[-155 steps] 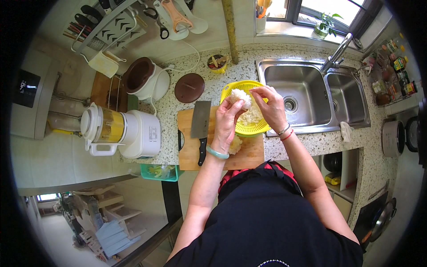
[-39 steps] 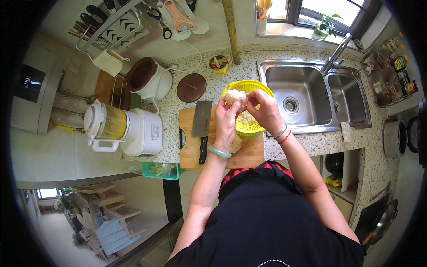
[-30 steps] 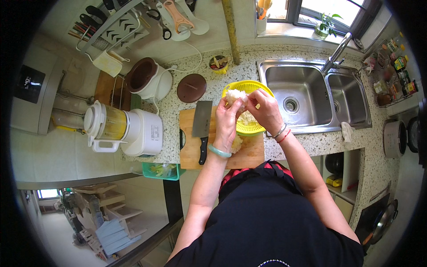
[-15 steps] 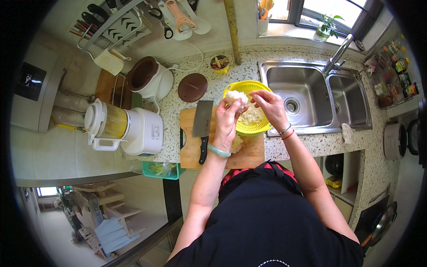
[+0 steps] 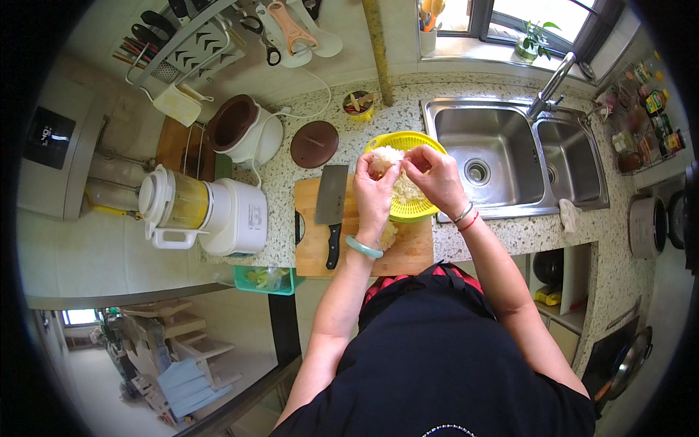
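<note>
Hands (image 5: 408, 182) — tearing white clump (image 5: 386, 156) — over yellow colander (image 5: 416, 211).

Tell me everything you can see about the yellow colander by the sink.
The yellow colander is a round, slotted bowl, plastic by its look. It stands upright on the speckled counter, its right edge against the sink rim and its near edge over the wooden cutting board. Pale, frilly white pieces lie inside. Both hands work just over it: the left hand holds a white clump above the rim, and the right hand pinches at it.
</note>
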A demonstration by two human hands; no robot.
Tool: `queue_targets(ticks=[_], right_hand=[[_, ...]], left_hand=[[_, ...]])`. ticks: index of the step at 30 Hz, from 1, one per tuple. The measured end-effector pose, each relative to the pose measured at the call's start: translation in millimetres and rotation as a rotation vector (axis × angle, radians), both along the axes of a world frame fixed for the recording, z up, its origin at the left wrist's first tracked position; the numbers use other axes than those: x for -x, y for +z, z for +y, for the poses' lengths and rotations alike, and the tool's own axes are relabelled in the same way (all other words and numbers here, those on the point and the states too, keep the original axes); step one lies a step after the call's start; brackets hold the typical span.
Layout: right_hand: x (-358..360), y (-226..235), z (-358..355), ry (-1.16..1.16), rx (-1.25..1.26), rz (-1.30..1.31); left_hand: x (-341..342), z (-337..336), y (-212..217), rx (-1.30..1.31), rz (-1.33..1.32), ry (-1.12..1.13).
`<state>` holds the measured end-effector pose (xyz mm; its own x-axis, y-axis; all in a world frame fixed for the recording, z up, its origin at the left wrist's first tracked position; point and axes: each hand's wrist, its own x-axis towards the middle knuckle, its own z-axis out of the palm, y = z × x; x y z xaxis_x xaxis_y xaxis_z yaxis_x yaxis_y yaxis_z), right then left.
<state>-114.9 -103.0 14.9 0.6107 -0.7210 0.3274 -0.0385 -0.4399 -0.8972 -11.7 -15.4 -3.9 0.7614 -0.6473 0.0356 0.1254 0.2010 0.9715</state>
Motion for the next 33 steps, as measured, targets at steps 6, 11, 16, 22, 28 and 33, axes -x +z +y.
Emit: queue_targets(ticks=[6,11,16,22,28,33], right_hand=[[0.4,-0.4,1.4,-0.021,0.091,-0.017],[-2.3,-3.0,2.2,-0.022,0.104,-0.01],[-6.4,-10.8,2.8,-0.046,0.08,-0.036],[-5.8,-30.5,-4.0,-0.065,-0.17,-0.079],[0.4,-30.5,-9.7,-0.083,0.003,0.036],[1.4,-30.0,-8.8,-0.124,0.235,0.204]], left_hand=[[-2.5,0.5,2.3,0.028,0.097,-0.028],[-1.0,1.0,3.3,0.026,0.091,-0.028],[-1.9,2.4,4.0,0.029,0.125,-0.056],[-7.1,4.7,-4.4,0.017,0.267,-0.069],[-9.4,6.3,-4.0,0.065,0.341,-0.077],[-8.5,3.7,-3.9,0.067,0.331,-0.082]])
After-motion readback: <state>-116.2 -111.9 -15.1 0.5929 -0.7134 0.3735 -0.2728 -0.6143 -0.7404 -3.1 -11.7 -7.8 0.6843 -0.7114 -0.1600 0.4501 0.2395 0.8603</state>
